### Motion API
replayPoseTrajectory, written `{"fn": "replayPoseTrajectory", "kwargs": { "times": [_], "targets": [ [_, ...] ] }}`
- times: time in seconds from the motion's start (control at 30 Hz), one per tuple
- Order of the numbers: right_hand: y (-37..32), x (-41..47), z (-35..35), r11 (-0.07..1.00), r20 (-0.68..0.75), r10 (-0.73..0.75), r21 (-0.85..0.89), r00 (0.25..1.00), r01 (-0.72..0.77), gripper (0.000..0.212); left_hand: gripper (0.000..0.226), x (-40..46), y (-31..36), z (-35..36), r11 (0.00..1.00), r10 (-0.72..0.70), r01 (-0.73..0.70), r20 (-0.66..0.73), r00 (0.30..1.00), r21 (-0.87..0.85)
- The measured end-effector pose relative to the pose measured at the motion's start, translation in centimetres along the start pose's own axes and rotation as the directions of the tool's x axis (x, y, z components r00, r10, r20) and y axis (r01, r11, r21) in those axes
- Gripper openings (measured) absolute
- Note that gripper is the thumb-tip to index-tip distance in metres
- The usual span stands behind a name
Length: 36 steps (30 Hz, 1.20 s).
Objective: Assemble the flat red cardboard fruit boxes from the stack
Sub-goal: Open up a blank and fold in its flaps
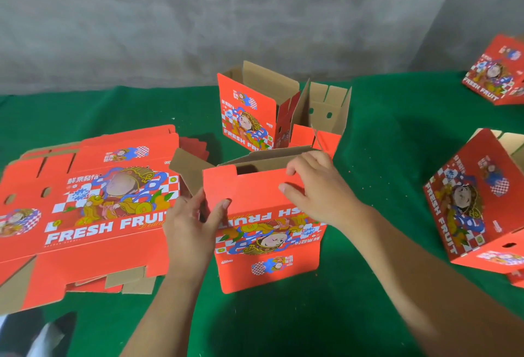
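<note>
A red fruit box stands upside down in front of me on the green cloth, its print inverted and its bottom flaps facing up. My left hand grips the box's left edge, thumb on the red flap. My right hand pinches the right part of that same flap from above. A brown inner flap sticks out to the left behind it. The stack of flat red boxes lies to the left.
An opened box with raised brown flaps stands behind the one I hold. Two more boxes lie tipped at the right and far right corner. A grey wall runs along the back. Green cloth covers the surface.
</note>
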State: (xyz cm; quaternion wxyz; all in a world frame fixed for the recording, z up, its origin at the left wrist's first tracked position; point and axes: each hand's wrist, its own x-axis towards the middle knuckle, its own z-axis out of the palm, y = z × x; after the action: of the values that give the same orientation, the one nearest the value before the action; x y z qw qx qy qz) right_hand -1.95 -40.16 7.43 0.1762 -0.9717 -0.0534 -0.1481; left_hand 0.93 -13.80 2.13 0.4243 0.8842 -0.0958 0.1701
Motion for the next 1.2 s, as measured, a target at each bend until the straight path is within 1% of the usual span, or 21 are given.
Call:
{"fn": "replayPoseTrajectory", "kwargs": {
  "times": [0.07, 0.1, 0.2, 0.3, 0.37, 0.4, 0.47, 0.53, 0.6, 0.67, 0.73, 0.8, 0.9, 0.97, 1.0, 1.03, 1.07, 1.1, 1.13, 1.17, 1.2],
  "targets": [
    [-0.2, 1.5, -0.3, 0.985, -0.112, -0.032, -0.171, 0.993, 0.013, 0.031, 0.041, -0.1, 0.1, -0.1, 1.000, -0.014, 0.014, 0.002, 1.000, 0.022],
    [-0.4, 2.2, -0.5, 0.967, -0.121, -0.040, -0.255, 0.992, 0.008, 0.034, 0.047, -0.1, 0.2, -0.1, 0.999, -0.027, 0.027, 0.000, 1.000, 0.025],
    [-0.5, 3.3, -0.1, 0.920, -0.002, 0.024, -0.392, 1.000, -0.023, 0.036, 0.059, -0.4, 0.5, -0.3, 0.999, -0.023, 0.023, -0.006, 1.000, 0.036],
    [-0.2, 3.1, 0.4, 0.873, 0.031, 0.164, -0.469, 0.986, -0.130, 0.057, 0.050, -0.6, 0.7, -0.1, 1.000, 0.030, -0.029, -0.045, 0.999, 0.012],
    [-0.4, 2.7, 0.8, 0.886, 0.057, 0.234, -0.424, 0.971, -0.188, 0.066, 0.044, -0.8, 0.8, 0.1, 0.998, 0.060, -0.059, -0.060, 0.996, 0.023],
    [-0.4, 2.6, 1.0, 0.891, 0.091, 0.262, -0.407, 0.961, -0.204, 0.067, 0.049, -0.7, 0.8, 0.1, 0.998, 0.058, -0.058, -0.064, 0.996, 0.005],
    [-0.3, 2.4, 1.2, 0.883, 0.138, 0.326, -0.397, 0.935, -0.249, 0.071, 0.070, -0.5, 0.6, -0.1, 0.998, 0.018, -0.023, -0.089, 0.996, -0.053],
    [0.1, 2.1, 0.8, 0.861, 0.154, 0.431, -0.364, 0.889, -0.354, 0.090, 0.082, -0.4, 0.3, -0.5, 1.000, -0.003, 0.001, -0.107, 0.994, -0.021],
    [0.8, 1.4, 0.2, 0.838, 0.182, 0.530, -0.263, 0.828, -0.478, 0.114, 0.078, -0.2, 0.0, -0.9, 0.999, 0.037, -0.034, -0.084, 0.996, 0.041],
    [1.6, 0.4, 0.2, 0.821, 0.216, 0.571, -0.160, 0.792, -0.548, 0.126, 0.066, 0.0, -0.1, -1.1, 0.986, 0.148, -0.144, -0.048, 0.988, 0.082],
    [1.9, -0.5, 0.7, 0.823, 0.185, 0.567, -0.152, 0.803, -0.547, 0.124, 0.058, 0.1, 0.0, -0.8, 0.955, 0.288, -0.289, 0.036, 0.957, 0.070],
    [1.7, -1.1, 1.5, 0.845, 0.114, 0.525, -0.186, 0.844, -0.501, 0.116, 0.053, 0.1, 0.3, -0.5, 0.937, 0.346, -0.347, 0.191, 0.919, -0.027],
    [1.5, -2.1, 2.5, 0.888, 0.111, 0.435, -0.221, 0.894, -0.404, 0.096, 0.050, 1.3, 0.4, -0.8, 0.938, 0.338, -0.344, 0.352, 0.873, -0.050],
    [1.4, -2.9, 3.0, 0.910, 0.133, 0.374, -0.241, 0.918, -0.336, 0.086, 0.058, 3.0, 0.7, -0.6, 0.939, 0.273, -0.335, 0.410, 0.870, 0.085],
    [1.2, -3.4, 3.1, 0.917, 0.100, 0.350, -0.239, 0.931, -0.319, 0.083, 0.061, 3.8, 1.0, -0.1, 0.915, 0.242, -0.352, 0.428, 0.871, 0.199],
    [0.9, -3.8, 3.1, 0.917, 0.026, 0.343, -0.223, 0.939, -0.329, 0.085, 0.065, 4.5, 1.3, 0.5, 0.888, 0.210, -0.360, 0.444, 0.871, 0.287],
    [0.6, -4.0, 3.0, 0.908, -0.086, 0.361, -0.193, 0.928, -0.371, 0.093, 0.071, 4.9, 1.8, 1.1, 0.869, 0.172, -0.353, 0.458, 0.872, 0.346],
    [0.3, -4.2, 2.9, 0.889, -0.215, 0.401, -0.145, 0.891, -0.435, 0.107, 0.078, 5.2, 2.2, 1.7, 0.859, 0.139, -0.341, 0.467, 0.873, 0.382],
    [0.3, -4.3, 2.9, 0.863, -0.323, 0.455, -0.068, 0.829, -0.500, 0.122, 0.084, 5.5, 2.5, 2.1, 0.852, 0.115, -0.331, 0.471, 0.874, 0.406],
    [0.4, -4.6, 3.0, 0.841, -0.377, 0.514, 0.044, 0.770, -0.539, 0.133, 0.087, 6.0, 2.6, 2.5, 0.846, 0.102, -0.325, 0.470, 0.877, 0.423],
    [0.6, -4.8, 3.2, 0.819, -0.367, 0.570, 0.186, 0.735, -0.542, 0.139, 0.090, 6.4, 2.7, 2.7, 0.845, 0.086, -0.309, 0.460, 0.884, 0.436]
  ]
}}
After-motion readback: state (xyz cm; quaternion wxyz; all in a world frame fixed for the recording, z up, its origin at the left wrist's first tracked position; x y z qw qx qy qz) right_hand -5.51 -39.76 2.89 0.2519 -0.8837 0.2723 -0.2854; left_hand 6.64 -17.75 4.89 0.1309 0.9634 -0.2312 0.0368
